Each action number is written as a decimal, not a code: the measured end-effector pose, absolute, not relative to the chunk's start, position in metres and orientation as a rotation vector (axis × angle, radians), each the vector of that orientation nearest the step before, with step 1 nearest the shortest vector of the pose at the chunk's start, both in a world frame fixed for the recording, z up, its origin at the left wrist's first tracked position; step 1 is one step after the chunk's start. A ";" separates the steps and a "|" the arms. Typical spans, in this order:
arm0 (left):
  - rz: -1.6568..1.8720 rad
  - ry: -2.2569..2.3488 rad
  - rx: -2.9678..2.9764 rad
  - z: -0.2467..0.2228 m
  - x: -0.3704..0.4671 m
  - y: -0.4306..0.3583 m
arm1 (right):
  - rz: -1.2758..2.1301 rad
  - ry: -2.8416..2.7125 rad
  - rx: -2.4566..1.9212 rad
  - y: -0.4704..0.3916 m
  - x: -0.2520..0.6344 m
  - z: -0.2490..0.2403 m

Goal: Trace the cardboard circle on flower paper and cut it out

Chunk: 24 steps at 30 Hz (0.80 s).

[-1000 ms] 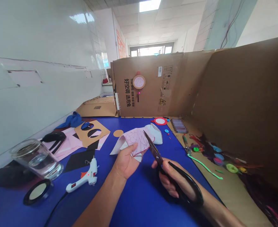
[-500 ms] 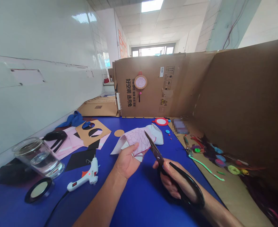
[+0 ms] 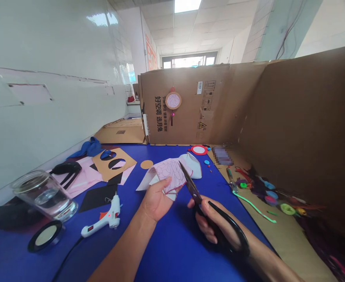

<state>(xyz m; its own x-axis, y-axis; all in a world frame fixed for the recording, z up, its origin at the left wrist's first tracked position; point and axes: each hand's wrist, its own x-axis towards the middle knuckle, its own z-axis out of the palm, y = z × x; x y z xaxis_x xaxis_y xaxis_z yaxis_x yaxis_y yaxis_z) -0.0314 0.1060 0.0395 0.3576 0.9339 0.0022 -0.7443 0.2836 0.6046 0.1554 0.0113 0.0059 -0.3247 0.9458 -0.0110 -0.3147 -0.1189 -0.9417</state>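
Scissors (image 3: 193,189) in the right hand (image 3: 212,219) cross patterned pink fabric (image 3: 169,170) pinched by the left hand (image 3: 157,200), short of the far edge of the counter (image 3: 166,248); slack folds could skew cutting.

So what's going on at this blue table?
Someone is holding scissors to fabric. The left hand holds a pink patterned fabric; the right hand grips black-handled scissors, their blades overlapping the fabric's right side in this view. A white glue gun lies to the left.
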 end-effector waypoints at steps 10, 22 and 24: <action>1.141 0.385 0.564 0.038 -0.030 0.104 | 1.644 -1.119 -0.814 0.013 0.155 0.005; 1.158 0.363 0.559 0.039 -0.031 0.104 | 1.615 -1.121 -0.874 0.012 0.153 0.012; 1.162 0.370 0.552 0.040 -0.030 0.104 | 1.620 -1.127 -0.874 0.012 0.153 0.011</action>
